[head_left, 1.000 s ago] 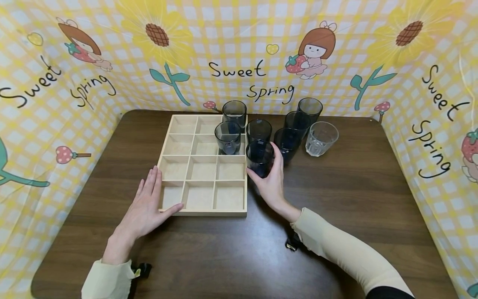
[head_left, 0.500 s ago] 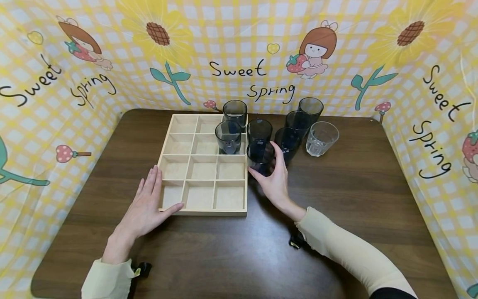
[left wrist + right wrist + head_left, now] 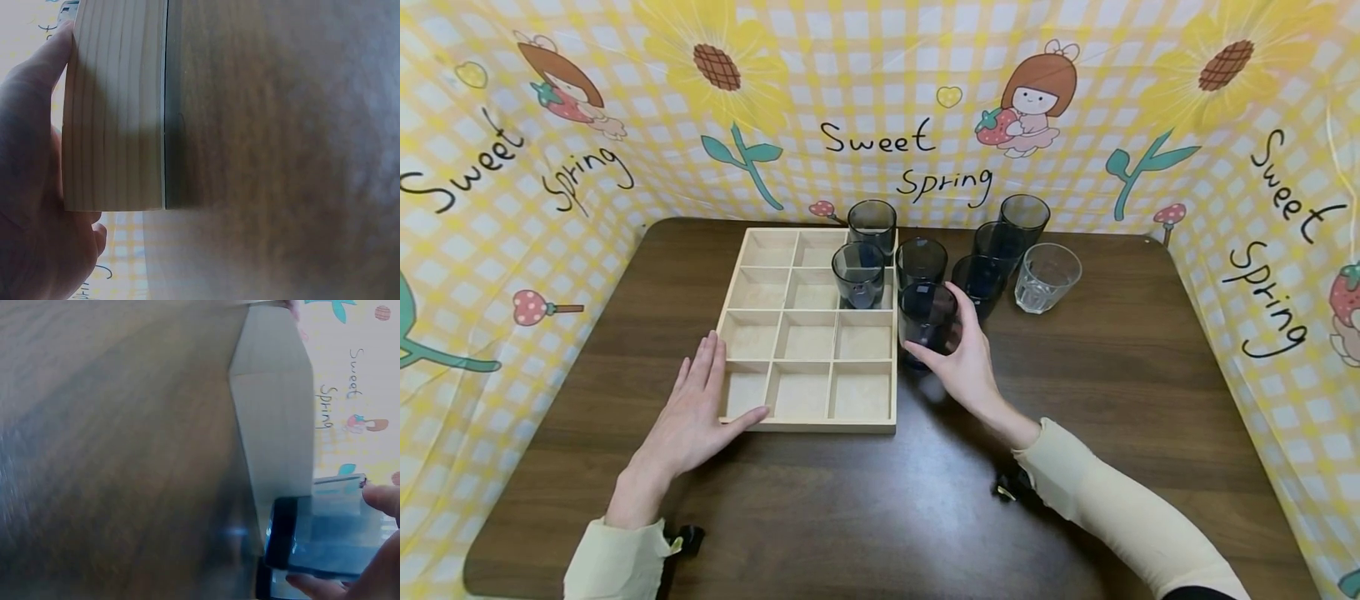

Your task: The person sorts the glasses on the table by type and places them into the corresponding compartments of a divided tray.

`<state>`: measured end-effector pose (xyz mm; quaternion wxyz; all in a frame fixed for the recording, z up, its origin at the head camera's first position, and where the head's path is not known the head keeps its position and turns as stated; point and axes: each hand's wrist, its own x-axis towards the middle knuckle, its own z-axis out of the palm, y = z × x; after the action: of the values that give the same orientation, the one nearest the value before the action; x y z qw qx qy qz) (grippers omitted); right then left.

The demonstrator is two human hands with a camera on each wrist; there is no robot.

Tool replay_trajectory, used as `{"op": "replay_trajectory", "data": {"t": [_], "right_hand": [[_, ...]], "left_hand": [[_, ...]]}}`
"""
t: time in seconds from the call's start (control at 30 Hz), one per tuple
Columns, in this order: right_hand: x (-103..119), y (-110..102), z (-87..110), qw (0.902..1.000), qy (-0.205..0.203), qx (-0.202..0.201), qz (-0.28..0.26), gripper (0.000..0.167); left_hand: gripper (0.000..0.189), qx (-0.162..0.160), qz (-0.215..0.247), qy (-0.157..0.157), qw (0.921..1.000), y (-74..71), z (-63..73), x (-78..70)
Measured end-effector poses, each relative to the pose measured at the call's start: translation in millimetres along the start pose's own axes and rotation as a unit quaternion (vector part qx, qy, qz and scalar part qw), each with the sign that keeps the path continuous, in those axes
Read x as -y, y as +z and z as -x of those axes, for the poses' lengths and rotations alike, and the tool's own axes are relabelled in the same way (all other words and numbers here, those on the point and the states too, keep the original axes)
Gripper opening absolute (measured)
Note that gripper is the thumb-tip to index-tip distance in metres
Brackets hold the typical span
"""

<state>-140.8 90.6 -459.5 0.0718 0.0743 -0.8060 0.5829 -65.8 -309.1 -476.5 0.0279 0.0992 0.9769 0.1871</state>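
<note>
My left hand [image 3: 688, 417] rests along the left side of the wooden compartment tray [image 3: 808, 428], fingers straight, thumb over the front corner. In the left wrist view that hand lies against the tray's plain wooden side [image 3: 115, 112]. Just right of the tray, my right hand [image 3: 966, 362] grips a dark tinted drinking glass [image 3: 927, 310] between thumb and fingers, mouth up. The right wrist view shows this glass [image 3: 325, 544] close to the tray wall [image 3: 275, 425]. Two grey tinted glasses stand in the right column: one in the back compartment [image 3: 871, 221], one in the compartment before it [image 3: 856, 271].
Behind the held glass stands another dark glass [image 3: 921, 257]. Several more dark glasses form a row to its right, the nearest [image 3: 981, 279] close to my right fingers. A clear glass [image 3: 1045, 279] stands at their right. Patterned cloth [image 3: 865, 92] encloses the table [image 3: 880, 517].
My right hand has drawn the dark glass slightly right and away from the tray's edge. My left hand, the tray and the other glasses stay put.
</note>
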Motion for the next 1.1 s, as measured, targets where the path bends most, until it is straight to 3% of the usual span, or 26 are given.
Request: {"op": "replay_trajectory", "data": {"t": [0.23, 0.6, 0.8, 1.1], "right_hand": [[14, -14, 1.3, 0.9984, 0.030, 0.045, -0.018, 0.101], [17, -23, -4.4, 0.9963, 0.015, 0.080, -0.028, 0.097], [21, -18, -9.7, 0.9912, 0.004, 0.114, -0.068, 0.097], [27, 1, -16.7, 0.9885, -0.010, 0.128, -0.080, 0.097]], "left_hand": [[0.126, 0.000, 0.000, 0.000, 1.0000, 0.1, -0.4, 0.6], [0.125, 0.001, 0.001, -0.002, 1.0000, 0.2, 0.1, 0.5], [0.125, 0.006, 0.002, -0.011, 0.9999, -0.9, 0.2, 0.5], [0.125, 0.006, 0.003, -0.006, 1.0000, -0.8, 0.3, 0.2]]}}
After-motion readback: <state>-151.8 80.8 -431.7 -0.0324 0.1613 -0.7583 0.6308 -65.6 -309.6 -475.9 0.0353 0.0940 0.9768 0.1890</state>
